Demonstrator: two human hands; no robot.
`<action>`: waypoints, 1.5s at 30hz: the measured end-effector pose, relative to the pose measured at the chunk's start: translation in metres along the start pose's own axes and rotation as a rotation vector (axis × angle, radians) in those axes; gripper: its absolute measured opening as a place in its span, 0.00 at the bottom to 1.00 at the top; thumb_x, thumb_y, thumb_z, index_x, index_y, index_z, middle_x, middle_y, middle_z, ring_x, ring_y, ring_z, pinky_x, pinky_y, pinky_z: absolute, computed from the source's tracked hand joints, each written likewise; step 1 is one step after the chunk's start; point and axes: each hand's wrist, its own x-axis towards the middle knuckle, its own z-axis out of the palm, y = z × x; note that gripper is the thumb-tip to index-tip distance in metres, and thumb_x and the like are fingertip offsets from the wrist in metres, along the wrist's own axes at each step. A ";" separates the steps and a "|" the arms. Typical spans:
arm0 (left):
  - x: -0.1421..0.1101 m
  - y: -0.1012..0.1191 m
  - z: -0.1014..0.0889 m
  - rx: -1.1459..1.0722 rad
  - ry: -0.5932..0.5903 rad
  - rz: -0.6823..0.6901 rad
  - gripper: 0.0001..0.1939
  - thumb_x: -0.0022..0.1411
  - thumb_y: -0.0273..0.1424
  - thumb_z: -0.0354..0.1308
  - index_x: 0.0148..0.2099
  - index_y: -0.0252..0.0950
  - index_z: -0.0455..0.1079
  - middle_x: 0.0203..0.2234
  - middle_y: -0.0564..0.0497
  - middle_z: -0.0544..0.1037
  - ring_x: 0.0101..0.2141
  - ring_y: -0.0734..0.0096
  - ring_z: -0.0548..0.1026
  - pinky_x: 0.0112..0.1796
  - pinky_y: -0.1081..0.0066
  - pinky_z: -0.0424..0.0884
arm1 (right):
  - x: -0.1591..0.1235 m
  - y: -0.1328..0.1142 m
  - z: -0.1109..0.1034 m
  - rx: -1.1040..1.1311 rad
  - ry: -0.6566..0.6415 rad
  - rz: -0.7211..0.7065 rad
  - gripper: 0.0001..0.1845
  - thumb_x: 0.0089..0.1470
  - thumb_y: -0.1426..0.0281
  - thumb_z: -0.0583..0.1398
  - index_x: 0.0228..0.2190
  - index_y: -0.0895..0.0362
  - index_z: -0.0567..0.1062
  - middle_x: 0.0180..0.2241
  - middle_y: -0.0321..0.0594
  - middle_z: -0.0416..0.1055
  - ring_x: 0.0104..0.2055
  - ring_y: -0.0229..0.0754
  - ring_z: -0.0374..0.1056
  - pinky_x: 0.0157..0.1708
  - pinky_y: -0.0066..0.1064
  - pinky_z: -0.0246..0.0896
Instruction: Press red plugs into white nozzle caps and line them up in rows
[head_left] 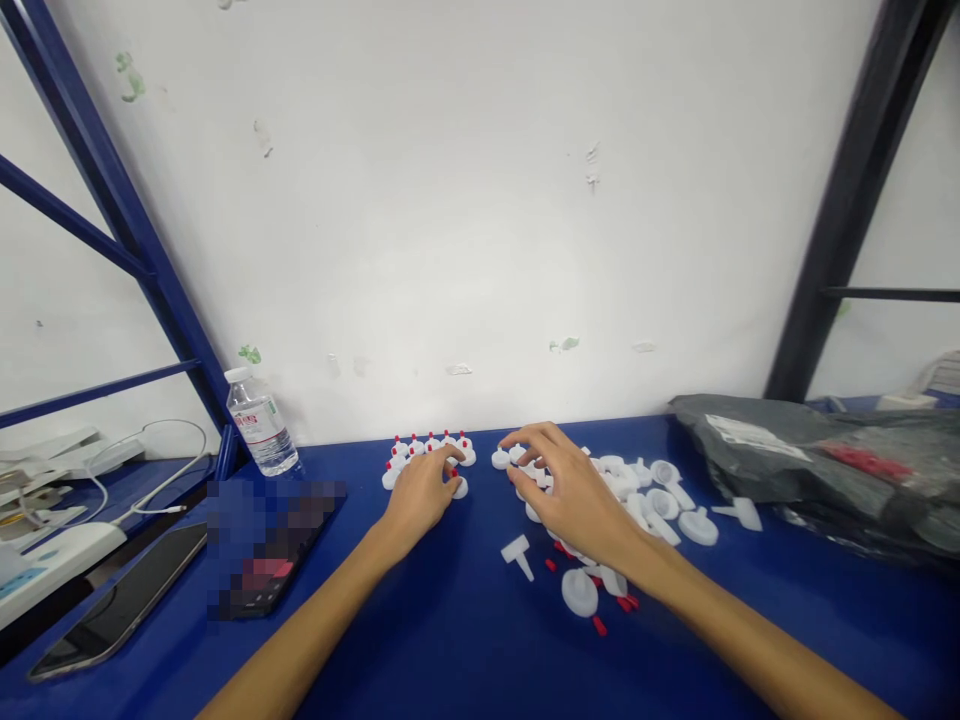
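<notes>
On the blue table [465,640], my left hand [421,492] rests with curled fingers on a group of white caps with red tips [431,446] lined up near the wall. What its fingers hold is hidden. My right hand [570,492] reaches over a loose pile of white plastic caps [660,498], its fingertips pinching toward a white cap [501,458]. Small red pieces [600,625] and more white caps [579,592] lie under and beside my right wrist. One white cap [517,552] lies alone between my forearms.
A water bottle [259,425] stands at the back left by the blue frame post. A phone [270,545] and a second dark screen [120,605] lie at the left. A dark plastic bag [825,465] lies at the right. Cables and white devices [67,490] sit far left.
</notes>
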 end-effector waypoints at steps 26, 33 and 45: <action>0.009 -0.030 -0.024 0.247 0.121 -0.195 0.19 0.58 0.25 0.55 0.51 0.40 0.73 0.45 0.42 0.77 0.42 0.53 0.77 0.38 0.65 0.68 | -0.002 0.000 0.003 -0.016 -0.026 0.014 0.14 0.61 0.74 0.54 0.44 0.50 0.74 0.47 0.41 0.68 0.35 0.39 0.72 0.29 0.31 0.67; 0.000 0.007 -0.022 0.132 0.169 0.100 0.14 0.70 0.34 0.47 0.49 0.43 0.72 0.36 0.51 0.79 0.36 0.66 0.77 0.38 0.70 0.66 | 0.001 -0.001 -0.002 -0.123 0.019 0.000 0.12 0.62 0.74 0.52 0.41 0.51 0.74 0.44 0.38 0.72 0.36 0.39 0.72 0.35 0.31 0.63; -0.026 0.033 0.024 0.166 -0.198 0.367 0.07 0.60 0.28 0.53 0.32 0.39 0.73 0.25 0.50 0.79 0.28 0.61 0.77 0.27 0.70 0.59 | -0.011 -0.011 0.001 -0.578 -0.337 -0.147 0.09 0.59 0.65 0.55 0.34 0.52 0.74 0.21 0.37 0.72 0.24 0.44 0.68 0.26 0.32 0.43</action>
